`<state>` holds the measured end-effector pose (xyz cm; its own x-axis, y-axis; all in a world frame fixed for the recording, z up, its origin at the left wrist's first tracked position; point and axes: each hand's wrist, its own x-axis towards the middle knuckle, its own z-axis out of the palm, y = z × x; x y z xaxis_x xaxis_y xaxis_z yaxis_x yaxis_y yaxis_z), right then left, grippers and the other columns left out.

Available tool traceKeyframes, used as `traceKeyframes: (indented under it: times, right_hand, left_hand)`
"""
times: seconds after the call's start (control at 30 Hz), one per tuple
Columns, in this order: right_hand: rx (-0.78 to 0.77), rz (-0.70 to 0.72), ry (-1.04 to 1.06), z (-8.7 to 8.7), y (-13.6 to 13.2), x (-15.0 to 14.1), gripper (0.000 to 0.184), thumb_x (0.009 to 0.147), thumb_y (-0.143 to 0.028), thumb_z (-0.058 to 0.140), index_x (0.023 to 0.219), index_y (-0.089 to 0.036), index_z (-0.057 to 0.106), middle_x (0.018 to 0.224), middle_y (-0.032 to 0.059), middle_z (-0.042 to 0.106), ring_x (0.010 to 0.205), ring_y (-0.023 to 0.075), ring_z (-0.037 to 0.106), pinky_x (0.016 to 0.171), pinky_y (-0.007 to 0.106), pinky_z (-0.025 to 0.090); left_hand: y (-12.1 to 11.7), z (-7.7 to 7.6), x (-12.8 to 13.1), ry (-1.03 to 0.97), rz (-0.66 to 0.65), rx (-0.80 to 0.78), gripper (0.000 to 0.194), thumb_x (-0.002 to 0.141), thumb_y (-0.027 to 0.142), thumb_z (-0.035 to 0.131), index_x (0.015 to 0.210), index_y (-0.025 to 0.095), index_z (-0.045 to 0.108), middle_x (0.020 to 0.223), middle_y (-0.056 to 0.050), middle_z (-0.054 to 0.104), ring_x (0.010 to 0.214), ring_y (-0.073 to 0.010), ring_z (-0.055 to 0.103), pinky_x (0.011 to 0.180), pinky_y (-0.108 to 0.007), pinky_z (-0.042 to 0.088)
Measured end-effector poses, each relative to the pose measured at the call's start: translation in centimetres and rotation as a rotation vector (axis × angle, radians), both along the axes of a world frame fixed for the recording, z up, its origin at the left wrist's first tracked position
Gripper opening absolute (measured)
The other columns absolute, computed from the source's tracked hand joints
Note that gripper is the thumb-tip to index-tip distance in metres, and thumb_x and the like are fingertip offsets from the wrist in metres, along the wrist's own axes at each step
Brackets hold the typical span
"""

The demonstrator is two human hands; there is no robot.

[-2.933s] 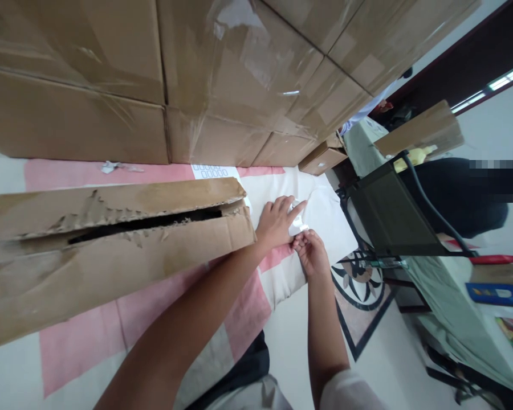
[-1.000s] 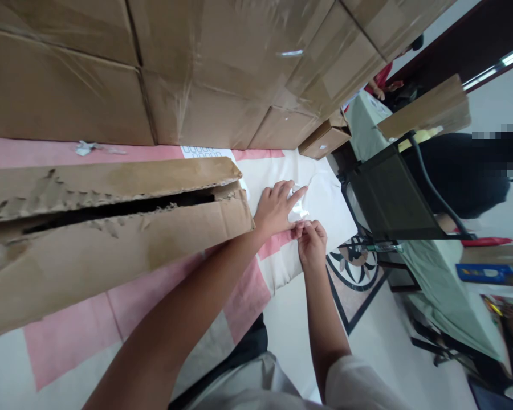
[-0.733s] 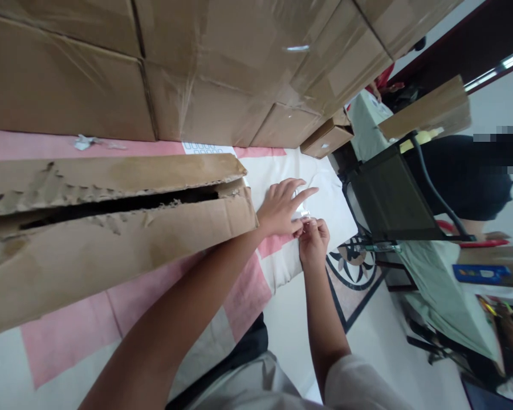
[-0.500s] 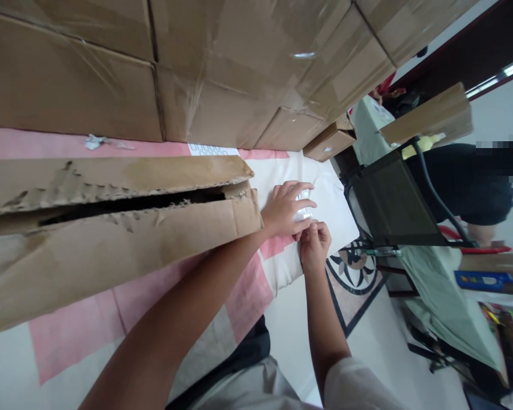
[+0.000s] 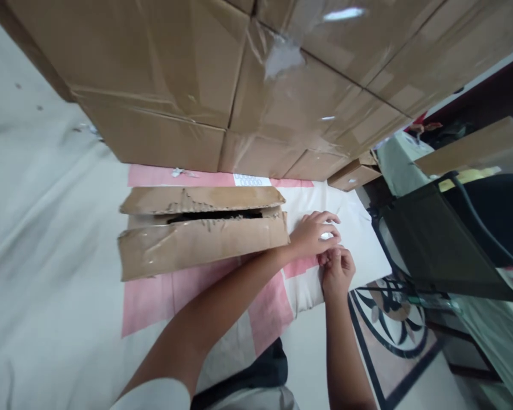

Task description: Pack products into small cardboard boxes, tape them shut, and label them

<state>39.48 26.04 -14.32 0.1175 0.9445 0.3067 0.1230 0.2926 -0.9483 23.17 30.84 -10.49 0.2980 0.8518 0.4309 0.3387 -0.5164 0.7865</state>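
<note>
My left hand (image 5: 311,234) reaches past the end of a torn cardboard box (image 5: 205,242), its fingers curved over a small white object (image 5: 326,235) on the white cloth. Most of that object is covered by the fingers, and its kind cannot be made out. Close against the left fingertips, my right hand (image 5: 339,274) is closed in a pinch, thumb against the index finger. Whatever the pinch holds is hidden. The long box lies beside my left forearm, its top slit gaping and ragged along the edges.
Taped cardboard boxes (image 5: 162,131) are stacked like a wall behind the torn box. A smaller carton (image 5: 354,174) stands at their right end. White scraps (image 5: 177,172) lie on the pink-and-white cloth (image 5: 154,302). At right are a dark chair back (image 5: 427,233) and patterned floor (image 5: 393,319).
The view has swung left and drawn back, so the whole torn box and more cloth show. My hands keep their place together at the box's right end, the white object now more covered.
</note>
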Motion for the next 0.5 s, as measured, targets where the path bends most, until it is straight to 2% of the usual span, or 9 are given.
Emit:
traceKeyframes:
  times: [0.1, 0.27, 0.4, 0.5]
  right_hand:
    - [0.098, -0.026, -0.051, 0.0, -0.1, -0.1, 0.033, 0.097, -0.045, 0.067, 0.077, -0.02, 0.057, 0.07, -0.004, 0.056, 0.057, 0.0101, 0.049, 0.06, 0.027, 0.039]
    - [0.136, -0.096, -0.168, 0.5, -0.8, -0.4, 0.036, 0.099, -0.044, 0.064, 0.075, -0.02, 0.054, 0.064, -0.0052, 0.053, 0.059, 0.0109, 0.05, 0.064, 0.028, 0.041]
    - [0.212, -0.136, -0.245, 0.7, -1.3, -0.6, 0.033, 0.099, -0.044, 0.063, 0.078, -0.02, 0.056, 0.066, -0.0046, 0.055, 0.061, 0.0119, 0.05, 0.068, 0.029, 0.041]
    - [0.251, -0.139, -0.244, 0.8, -1.3, -0.8, 0.032, 0.099, -0.045, 0.062, 0.079, -0.02, 0.056, 0.065, -0.0051, 0.053, 0.062, 0.0126, 0.049, 0.07, 0.03, 0.041]
  left_hand:
    - [0.1, 0.4, -0.5, 0.049, -0.015, -0.06, 0.019, 0.096, 0.039, 0.065, 0.107, 0.027, 0.075, 0.14, -0.002, 0.062, 0.13, -0.0199, 0.055, 0.111, -0.038, 0.041]
    - [0.3, 0.5, -0.8, 0.079, -0.188, -0.086, 0.028, 0.091, 0.05, 0.069, 0.106, 0.026, 0.076, 0.127, 0.0, 0.069, 0.122, -0.019, 0.061, 0.113, -0.037, 0.036]
    - [0.2, 0.6, -0.6, 0.107, -0.255, -0.055, 0.019, 0.094, 0.039, 0.062, 0.096, 0.025, 0.075, 0.109, 0.003, 0.077, 0.103, -0.0151, 0.069, 0.1, -0.031, 0.042]
    - [0.0, 1.0, -0.5, 0.154, -0.257, 0.008, 0.019, 0.096, 0.033, 0.057, 0.091, 0.025, 0.073, 0.101, 0.004, 0.079, 0.094, -0.0145, 0.07, 0.093, -0.032, 0.043]
